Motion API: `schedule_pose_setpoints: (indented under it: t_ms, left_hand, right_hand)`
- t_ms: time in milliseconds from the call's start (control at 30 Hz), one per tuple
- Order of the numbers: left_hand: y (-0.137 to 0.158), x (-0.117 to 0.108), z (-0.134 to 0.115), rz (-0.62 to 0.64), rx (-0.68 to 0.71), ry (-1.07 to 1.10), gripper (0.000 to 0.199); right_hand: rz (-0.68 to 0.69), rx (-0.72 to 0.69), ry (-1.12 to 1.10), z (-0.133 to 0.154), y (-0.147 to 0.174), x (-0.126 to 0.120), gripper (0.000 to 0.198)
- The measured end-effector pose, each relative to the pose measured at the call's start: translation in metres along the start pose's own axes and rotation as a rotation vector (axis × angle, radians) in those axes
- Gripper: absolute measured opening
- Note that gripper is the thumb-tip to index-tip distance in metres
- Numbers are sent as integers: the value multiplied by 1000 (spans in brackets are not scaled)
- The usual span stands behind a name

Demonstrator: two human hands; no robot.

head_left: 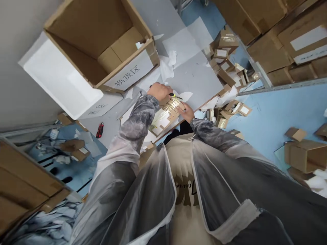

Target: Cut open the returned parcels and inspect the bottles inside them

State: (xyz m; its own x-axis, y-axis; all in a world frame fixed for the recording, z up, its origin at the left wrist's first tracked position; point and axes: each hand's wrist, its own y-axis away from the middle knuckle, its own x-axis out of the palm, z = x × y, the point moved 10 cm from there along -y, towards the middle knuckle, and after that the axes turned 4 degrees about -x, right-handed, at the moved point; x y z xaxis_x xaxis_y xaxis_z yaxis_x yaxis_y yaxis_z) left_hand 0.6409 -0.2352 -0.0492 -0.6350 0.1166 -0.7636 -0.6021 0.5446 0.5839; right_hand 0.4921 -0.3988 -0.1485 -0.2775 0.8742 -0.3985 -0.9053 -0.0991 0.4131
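My left hand (160,92) is closed around a small yellow-and-black cutter (175,96), its dark tip pointing right, over a taped cardboard box (167,115). Shiny clear tape and white labels cover much of the box's top. My right hand (187,113) grips the box's right end, with its fingers partly hidden by the box. The box lies near the front edge of the grey table (201,76), close to my body. A red-and-black utility knife (100,130) rests on the table to the left.
A large open carton (133,73) with a handwritten label stands at the back left, beside a white bin (61,75). Torn paper (167,66) lies behind my hands. Small boxes (224,73) are heaped on the right, below shelved cartons (288,37). An open box (305,156) sits on the blue floor.
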Motion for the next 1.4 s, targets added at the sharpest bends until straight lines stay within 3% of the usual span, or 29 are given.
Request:
schedule_pose_setpoints:
  t_ms: [200,367,533,767,967,1100,1267,1400]
  left_hand:
    - [-33,9,22,164,149,8,26]
    - [-44,-1,13,240,213,27,37]
    - [-47,-10,1,214,343,-130,25]
    - [-53,-8,18,186,387,-122,19]
    - [-57,-7,31,149,321,29,22]
    - [-61,-11,53,152,275,21,22]
    - [-58,-35,84,81,65,164,18]
    - [-25,-49,52,36,52,67,26]
  right_hand:
    - [13,51,-126,0,21,16,115]
    - [23,64,-114,6,27,20,112]
    - [-47,25,-177,2,28,26,108]
    - [-81,26,-215,-10,28,34,94]
    - [-66,22,-181,-9,27,29,97]
    - [-33,12,-181,-7,24,27,102]
    - [-23,28,-170,-8,21,27,96]
    - [-13,80,-137,-11,19,29,85]
